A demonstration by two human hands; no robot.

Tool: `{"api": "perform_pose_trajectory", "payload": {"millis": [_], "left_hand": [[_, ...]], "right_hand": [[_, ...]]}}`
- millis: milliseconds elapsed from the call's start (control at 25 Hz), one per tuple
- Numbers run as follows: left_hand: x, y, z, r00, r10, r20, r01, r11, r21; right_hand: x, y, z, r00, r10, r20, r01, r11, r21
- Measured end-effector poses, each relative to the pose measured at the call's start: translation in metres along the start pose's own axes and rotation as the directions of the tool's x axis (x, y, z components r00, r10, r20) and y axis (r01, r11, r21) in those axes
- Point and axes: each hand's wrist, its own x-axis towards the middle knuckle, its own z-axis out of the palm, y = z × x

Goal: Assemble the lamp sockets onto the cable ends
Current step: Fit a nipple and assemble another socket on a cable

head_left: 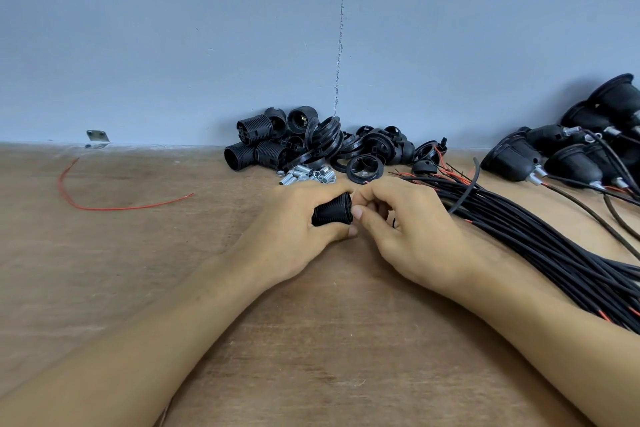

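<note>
Now two hands are meeting above the table (311, 340), near its middle. The left hand (294, 236) is gripping one socket (332, 213), a black ribbed cylinder lying sideways, with the thumb on its near side. The right hand (408, 232) is curling its fingertips at the socket's right end; whether they are pinching anything cannot be told. Behind, one pile (311, 146) of black parts is sitting by the wall: about five ribbed bodies, and rings too tangled to count. A heap of metal sleeves (308, 175) is lying before it. One red wire (104, 206) is lying left, one cable bundle (536, 243) right, with some six wired sockets (554, 152) beyond.
</note>
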Motion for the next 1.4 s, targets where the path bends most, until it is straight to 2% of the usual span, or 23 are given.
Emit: {"api": "perform_pose_trajectory", "payload": {"millis": [320,760,1040,1240,1400], "left_hand": [[0.0009,0.0011,-0.0007,1.0,-0.02,0.022,0.022,0.998,-0.063],[0.0015,0.0016,-0.0002,1.0,0.019,-0.002,-0.019,1.0,-0.019],[0.0019,0.0,-0.0017,1.0,0.023,0.007,-0.023,0.999,-0.029],[0.0025,-0.0015,0.0002,1.0,0.01,-0.007,-0.01,1.0,0.002],[0.0022,-0.0021,0.0002,0.999,0.032,-0.022,-0.032,0.999,0.002]], "right_hand": [[0.0002,-0.0009,-0.0006,0.994,0.111,0.002,-0.111,0.99,0.084],[0.0,-0.0011,0.0015,0.991,0.127,0.047,-0.129,0.991,0.04],[0.0001,0.0015,0.0019,0.981,0.183,0.066,-0.19,0.975,0.115],[-0.0001,-0.0008,-0.006,0.986,0.158,0.06,-0.166,0.968,0.186],[0.0002,-0.0019,-0.0055,0.991,0.122,0.062,-0.129,0.984,0.119]]}}
